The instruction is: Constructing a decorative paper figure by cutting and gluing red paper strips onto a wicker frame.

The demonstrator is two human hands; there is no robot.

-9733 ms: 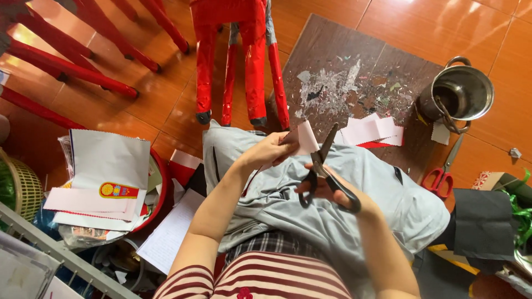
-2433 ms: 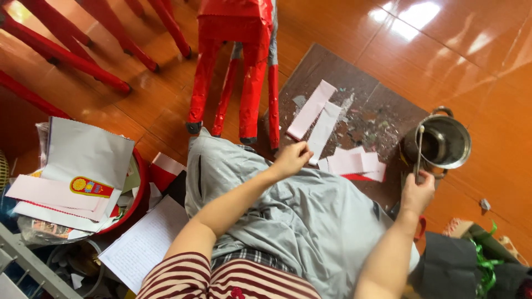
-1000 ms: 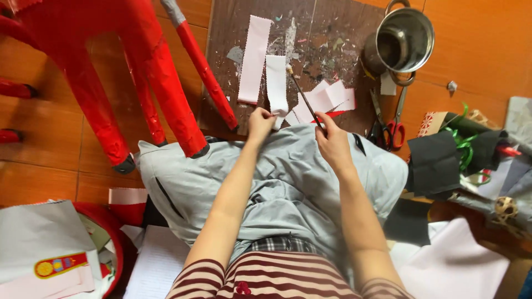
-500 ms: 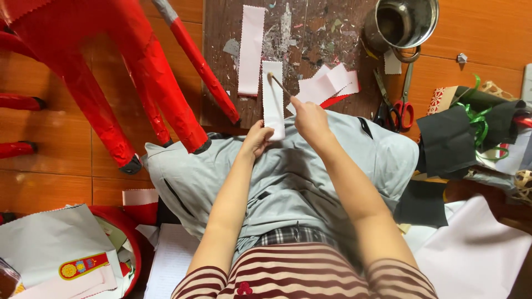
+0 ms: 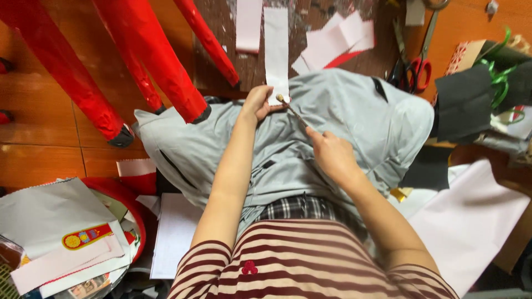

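The left hand (image 5: 256,103) pinches the near end of a white strip (image 5: 276,50), its fingers closed on the paper. The strip lies flat on a dark board (image 5: 221,33) on the floor and runs straight away from the grey lap (image 5: 288,144). The right hand (image 5: 331,155) rests on the lap, and its fingers are closed tight around a thin brush (image 5: 292,111). The brush slants up from that hand, and its small pale tip touches the near end of the strip, right beside the left thumb. A second strip (image 5: 249,25) lies just left of the first one, also on the board. Loose white and red paper pieces (image 5: 332,47) lie just right of the strip. Further right of the strip, red-handled scissors (image 5: 413,66) lie on the floor. Red stool legs (image 5: 149,61) stand left of the strip. Well to the right of the strip sit a black sheet (image 5: 463,102) and green ribbon (image 5: 499,77). Near the person's left elbow, far from the strip, a red basin (image 5: 130,213) holds a pile of papers (image 5: 61,221).
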